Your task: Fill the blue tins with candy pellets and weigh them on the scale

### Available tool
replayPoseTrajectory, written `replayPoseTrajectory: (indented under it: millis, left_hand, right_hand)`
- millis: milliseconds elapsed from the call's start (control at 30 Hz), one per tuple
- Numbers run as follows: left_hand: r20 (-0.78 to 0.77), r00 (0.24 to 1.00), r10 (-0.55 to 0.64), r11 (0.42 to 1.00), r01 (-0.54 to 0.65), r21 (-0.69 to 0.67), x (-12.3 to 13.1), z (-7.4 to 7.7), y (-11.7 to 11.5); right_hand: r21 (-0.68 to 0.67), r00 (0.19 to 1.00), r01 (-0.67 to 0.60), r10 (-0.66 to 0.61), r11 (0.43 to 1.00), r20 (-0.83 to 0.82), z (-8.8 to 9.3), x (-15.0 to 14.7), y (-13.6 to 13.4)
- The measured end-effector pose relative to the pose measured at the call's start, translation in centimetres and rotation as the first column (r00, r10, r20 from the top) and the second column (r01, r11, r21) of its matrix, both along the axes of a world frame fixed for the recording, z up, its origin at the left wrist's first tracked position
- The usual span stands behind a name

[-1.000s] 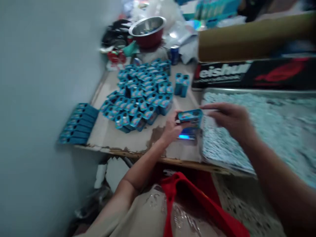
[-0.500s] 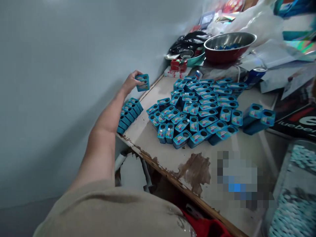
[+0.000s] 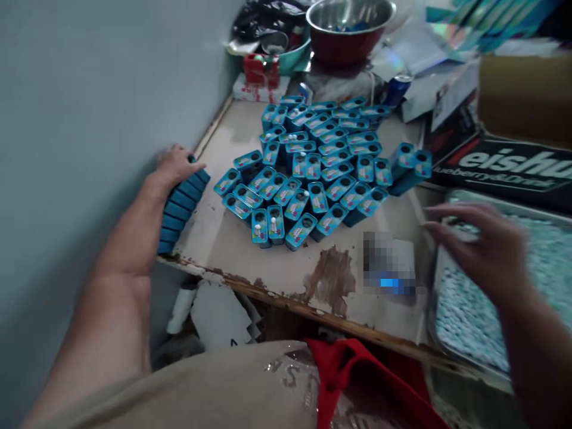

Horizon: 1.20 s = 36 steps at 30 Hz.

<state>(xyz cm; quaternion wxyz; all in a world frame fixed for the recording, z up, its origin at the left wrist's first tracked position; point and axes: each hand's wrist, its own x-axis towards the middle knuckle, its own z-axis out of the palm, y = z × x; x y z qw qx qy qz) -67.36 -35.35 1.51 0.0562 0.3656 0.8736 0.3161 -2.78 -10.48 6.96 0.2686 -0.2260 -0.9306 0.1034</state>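
Observation:
My left hand (image 3: 175,165) is at the far end of a row of blue plastic containers (image 3: 175,208) along the wall. Its fingers close over the end container, whose dark round opening shows beside the fingertips; the hand partly hides it. My right hand (image 3: 489,247) hovers over the left part of a metal tray (image 3: 433,310) full of small pale-green pellets (image 3: 469,325). Thumb and forefinger are curved and apart, with nothing visible between them. A large group of similar blue containers (image 3: 300,232) with round holes stands mid-table; white pellets lie on some tops.
Behind the group are a red steel bowl (image 3: 342,44), a teal basin (image 3: 292,59) with a black bag, and a blue can (image 3: 397,89). A black printed box (image 3: 504,170) stands behind the tray. A wall (image 3: 111,89) borders the left; the worn table edge (image 3: 268,292) is nearest me.
My left hand has brought a blue container down to the row by the wall. My right hand has come into view over the tray. The view has turned to the right.

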Motion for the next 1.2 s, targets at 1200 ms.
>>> replayPoseTrajectory:
  millis: [1200]
  left_hand:
    - [-0.646,0.544,-0.535,0.725,0.689,-0.02,42.1,5.3,0.9]
  right_hand:
    - [-0.154,0.788,0.578,-0.5,0.801,0.358,-6.9,17.9,9.9]
